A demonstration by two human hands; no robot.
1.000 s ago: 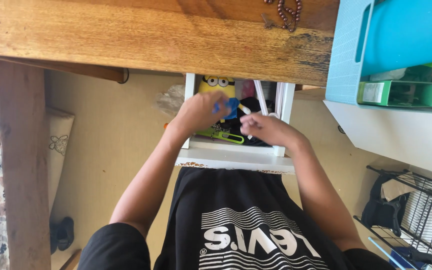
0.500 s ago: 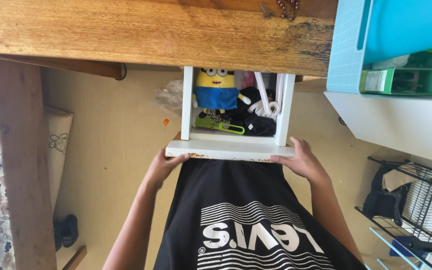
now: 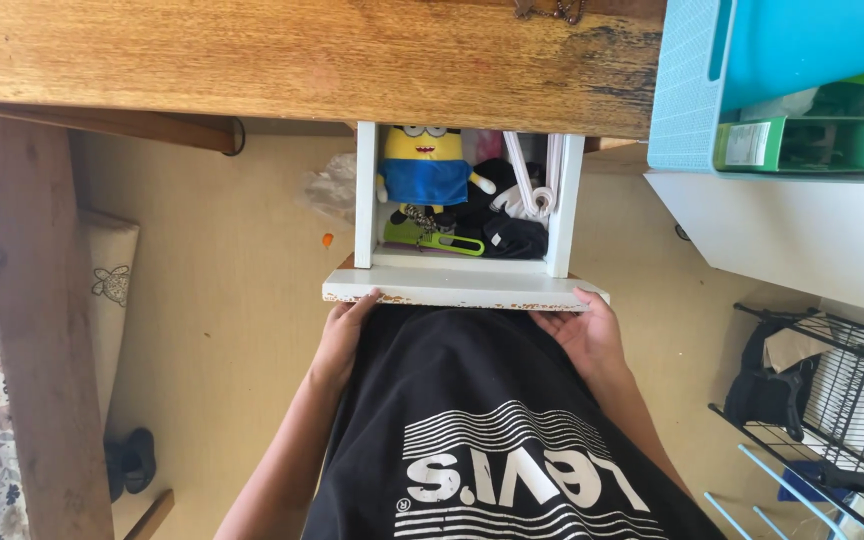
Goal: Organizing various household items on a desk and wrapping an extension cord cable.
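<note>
Head view: I log my left hand (image 3: 344, 332) and right hand (image 3: 584, 330), fingers curled gripping the white drawer (image 3: 462, 288) front; yellow plush toy (image 3: 424, 165) inside.

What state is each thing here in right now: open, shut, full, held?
White drawer: pulled open under the wooden desk, full.
Yellow plush toy: lying inside the drawer.
Left hand: on the drawer's front edge.
Right hand: on the drawer's front edge.
Blue bin: standing on a white shelf.

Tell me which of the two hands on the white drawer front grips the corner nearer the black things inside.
The right hand: it holds the white drawer front at the corner below the black items. The left hand sits under the yellow and blue plush toy.
</note>
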